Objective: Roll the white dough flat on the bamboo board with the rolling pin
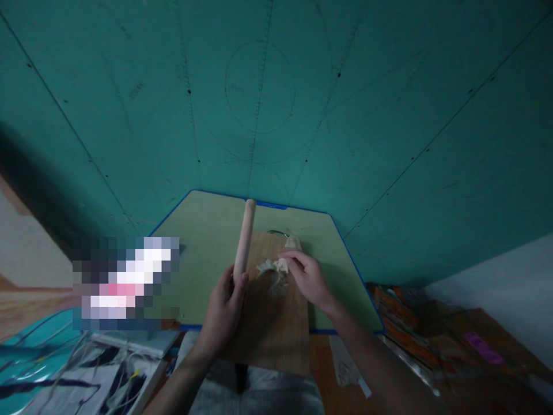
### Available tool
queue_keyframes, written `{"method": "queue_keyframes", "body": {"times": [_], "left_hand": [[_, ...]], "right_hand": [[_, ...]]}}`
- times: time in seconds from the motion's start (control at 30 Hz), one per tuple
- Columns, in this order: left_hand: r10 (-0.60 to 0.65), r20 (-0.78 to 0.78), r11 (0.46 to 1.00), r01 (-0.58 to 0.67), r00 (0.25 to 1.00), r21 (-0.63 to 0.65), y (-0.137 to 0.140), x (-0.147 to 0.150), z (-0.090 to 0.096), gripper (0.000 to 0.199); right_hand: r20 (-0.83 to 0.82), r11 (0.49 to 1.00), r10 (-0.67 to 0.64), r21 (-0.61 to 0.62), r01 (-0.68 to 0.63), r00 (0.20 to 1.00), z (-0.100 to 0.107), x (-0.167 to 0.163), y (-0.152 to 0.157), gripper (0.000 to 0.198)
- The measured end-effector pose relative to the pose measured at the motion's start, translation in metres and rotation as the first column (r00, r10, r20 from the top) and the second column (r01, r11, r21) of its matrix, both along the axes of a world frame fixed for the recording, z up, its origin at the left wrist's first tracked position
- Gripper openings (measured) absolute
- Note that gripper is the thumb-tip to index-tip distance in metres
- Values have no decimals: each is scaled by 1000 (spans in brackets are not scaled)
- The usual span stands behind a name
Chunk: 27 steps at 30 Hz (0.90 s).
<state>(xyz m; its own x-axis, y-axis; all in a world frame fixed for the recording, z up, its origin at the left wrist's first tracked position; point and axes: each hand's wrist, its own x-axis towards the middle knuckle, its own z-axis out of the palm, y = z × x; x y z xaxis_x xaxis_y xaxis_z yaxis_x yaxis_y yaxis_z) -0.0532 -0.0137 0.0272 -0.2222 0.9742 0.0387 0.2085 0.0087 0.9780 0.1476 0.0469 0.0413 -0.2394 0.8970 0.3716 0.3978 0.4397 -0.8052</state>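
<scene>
My left hand (224,305) is wrapped round the lower end of a pale wooden rolling pin (245,236), which points up and away above the left side of a wooden board (272,340). Over the board's middle, my right hand (309,276) has its fingers drawn together in a pinch at a small whitish piece of dough (283,265). White flour (265,266) and crumbs are scattered around it. Just beyond the fingers, a pale lump (294,242) sits near the board's far edge, and a thin curved dark rim (276,232) shows beside it.
The board lies on a pale green table (203,230) with blue edging, its near end overhanging the front. A green wall (268,115) rises behind. A blurred-out patch (129,282) covers the table's left side. Cables and a white shelf (133,346) stand left; cardboard boxes (488,340) lie right.
</scene>
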Motion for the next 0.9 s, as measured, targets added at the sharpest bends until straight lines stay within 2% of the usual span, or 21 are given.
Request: {"method": "queue_keyframes", "body": {"times": [0.1,0.2,0.27,0.33,0.43,0.5,0.57,0.63,0.73,0.8,0.87,0.9], "left_hand": [[-18,39,1000,18,999,5,0,1,-1,51],[-15,58,1000,14,998,20,0,2,0,48],[-18,77,1000,17,997,10,0,0,0,48],[-43,132,999,45,990,-15,0,-2,-2,51],[-85,267,995,96,960,-27,-2,-3,-6,56],[-78,314,997,82,946,2,-6,4,-5,56],[-80,300,996,69,951,47,-12,15,1,56],[-157,226,984,131,961,123,-19,26,12,59],[-357,-37,910,357,933,213,-27,24,26,52],[-419,-281,860,477,864,184,-27,6,25,44],[-374,-536,843,518,757,144,-24,-17,16,44],[-342,-655,830,544,674,126,-23,-26,8,49]], "right_hand": [[-11,999,-37,-3,37,999,-2,1,-9,23],[-49,982,92,-159,-98,995,2,1,-17,29],[-205,964,102,-222,-148,973,14,4,-17,33],[-434,952,14,-270,-144,901,28,6,-12,32],[-641,881,-78,-404,-249,764,41,5,-8,34],[-649,828,-82,-466,-310,756,40,-4,-13,41],[-607,817,-54,-484,-315,793,34,-18,-23,47],[-534,835,7,-462,-299,846,29,-32,-34,49],[-378,900,38,-389,-196,925,29,-32,-48,43],[-245,928,-10,-364,-82,970,35,-12,-56,42],[-63,928,-60,-372,32,996,43,20,-67,48],[61,918,-47,-391,67,997,46,37,-73,51]]}}
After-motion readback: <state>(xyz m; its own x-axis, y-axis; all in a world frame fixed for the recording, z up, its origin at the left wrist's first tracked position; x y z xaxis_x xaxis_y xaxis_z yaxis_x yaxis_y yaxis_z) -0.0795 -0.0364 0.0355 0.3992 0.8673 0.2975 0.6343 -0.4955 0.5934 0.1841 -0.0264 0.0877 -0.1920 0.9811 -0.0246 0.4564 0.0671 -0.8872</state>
